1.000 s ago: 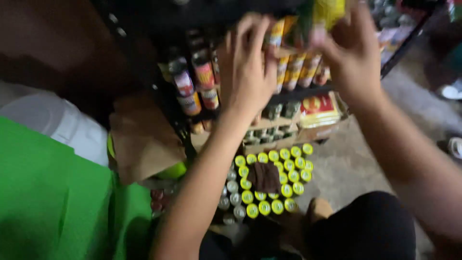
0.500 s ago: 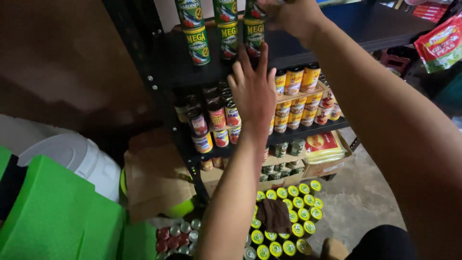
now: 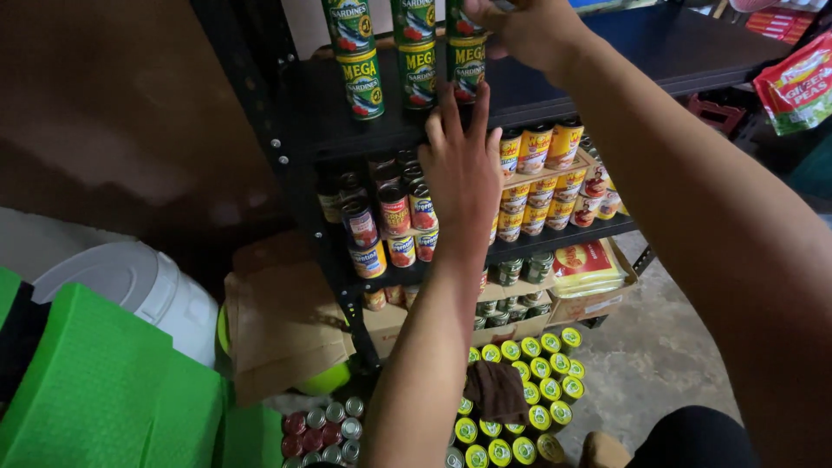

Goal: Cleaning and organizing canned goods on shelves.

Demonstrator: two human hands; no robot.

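While right hand (image 3: 520,30) clamps green can (image 3: 468,65), left hand (image 3: 464,169) open-gripped just below, black shelf (image 3: 555,87).

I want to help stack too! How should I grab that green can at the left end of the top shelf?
Probably take the lower green can by its round side, around the middle, coming from the open front of the black shelf. It stands upright with another can stacked on top, so the lid is covered. The left hand and right hand are busy further right.
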